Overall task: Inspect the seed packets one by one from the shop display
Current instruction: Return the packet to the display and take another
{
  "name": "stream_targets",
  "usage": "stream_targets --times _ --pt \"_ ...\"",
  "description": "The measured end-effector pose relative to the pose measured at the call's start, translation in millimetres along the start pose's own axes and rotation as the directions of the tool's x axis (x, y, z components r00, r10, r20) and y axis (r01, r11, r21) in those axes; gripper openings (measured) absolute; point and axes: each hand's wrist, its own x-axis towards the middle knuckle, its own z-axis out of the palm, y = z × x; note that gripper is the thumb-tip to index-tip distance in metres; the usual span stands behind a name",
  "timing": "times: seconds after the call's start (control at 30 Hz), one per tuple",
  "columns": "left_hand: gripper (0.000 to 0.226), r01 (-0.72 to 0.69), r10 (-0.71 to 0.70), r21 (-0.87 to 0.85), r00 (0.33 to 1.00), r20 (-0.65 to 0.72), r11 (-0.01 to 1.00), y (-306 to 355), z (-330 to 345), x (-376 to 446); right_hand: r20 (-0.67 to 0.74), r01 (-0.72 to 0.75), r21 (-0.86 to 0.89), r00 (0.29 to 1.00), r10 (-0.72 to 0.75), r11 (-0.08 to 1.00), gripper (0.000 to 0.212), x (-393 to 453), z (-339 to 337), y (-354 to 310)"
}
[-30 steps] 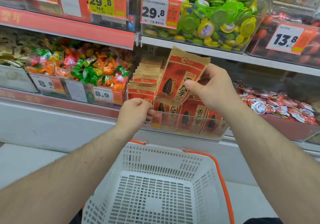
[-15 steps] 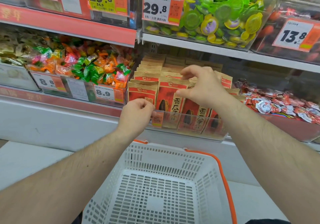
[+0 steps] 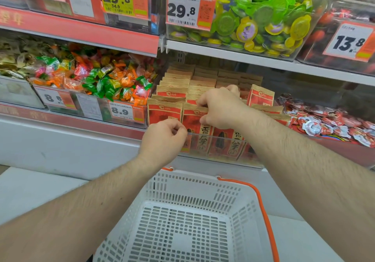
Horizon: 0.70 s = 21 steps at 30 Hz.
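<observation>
**Seed packets in the clear front bin, both hands at the rows**

Item: seed packets (image 3: 164,110), red and kraft-brown, each printed with a dark sunflower seed. Standing upright in several rows inside a clear plastic bin (image 3: 221,140) on the lower shelf, below the white shelf edge (image 3: 263,60). Rows run from the bin's front wall back toward the rear of the shelf; one packet (image 3: 261,96) at the right side of the bin stands higher than its neighbours.

Right hand (image 3: 221,107): reaching over the front rows near the middle of the bin, fingers curled down onto the top edge of a front packet (image 3: 194,117). Whether it pinches the packet or only touches it cannot be told.

Left hand (image 3: 162,138): at the front left corner of the bin, fingers curled with thumb and fingertips drawn together at the bin's front rim. What they hold, if anything, is hidden.

Neighbouring stock: wrapped candies (image 3: 105,79) in the bin to the left, with price tag (image 3: 121,111) reading 8.9; jelly cups (image 3: 263,18), green and yellow, on the shelf above; small red-and-white packs (image 3: 324,122) to the right.

Below the hands: white perforated shopping basket (image 3: 182,190) with orange handle (image 3: 263,211).
</observation>
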Motion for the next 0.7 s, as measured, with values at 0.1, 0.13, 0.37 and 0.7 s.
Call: stream_targets --times 0.1,0.13,0.37,0.7 --pt "0.022 -0.170 0.173 0.099 0.984 -0.029 0.980 6 -3 -3 -0.011 0.005 0.044 1.000 -0.004 0.999 0.038 -2 3 4" --pt "0.020 -0.241 0.248 0.118 0.967 -0.053 0.963 10 -4 -4 -0.040 0.020 0.053 0.999 -0.018 0.998 0.032 -3 3 7" --pt "0.023 -0.555 0.578 0.252 0.815 -0.025 0.793 68 -11 17 -0.142 -0.096 0.164 0.983 0.120 0.982 0.039 -7 -16 55" --pt "0.051 -0.420 0.136 0.556 0.867 0.480 0.717 114 46 124 0.221 -0.125 -0.009 0.968 0.124 0.992 0.066 34 -3 109"
